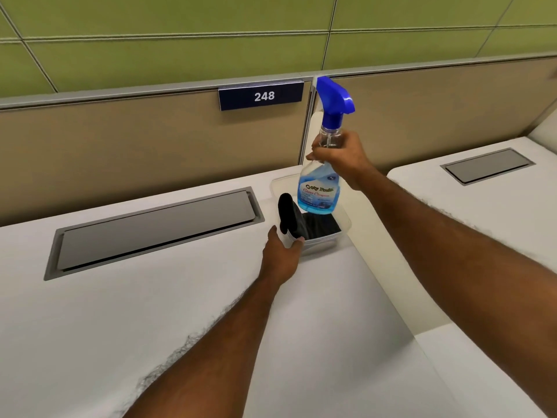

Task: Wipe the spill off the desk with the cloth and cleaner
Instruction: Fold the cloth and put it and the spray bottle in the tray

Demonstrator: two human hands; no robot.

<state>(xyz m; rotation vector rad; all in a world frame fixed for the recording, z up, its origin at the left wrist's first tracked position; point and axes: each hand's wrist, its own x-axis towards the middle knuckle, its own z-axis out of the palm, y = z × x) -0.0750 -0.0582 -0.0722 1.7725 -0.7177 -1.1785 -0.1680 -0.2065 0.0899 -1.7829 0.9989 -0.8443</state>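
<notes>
one head-worn wide-angle view looked forward and down from close above the desk (150,312), facing the partition (120,152).

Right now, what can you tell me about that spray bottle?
The spray bottle is clear plastic with a bright blue trigger head and a blue label reading Glass Cleaner. Blue liquid fills the lower part. The right hand grips its neck and shoulder, holding it roughly upright in the air above the clear tub.
</notes>
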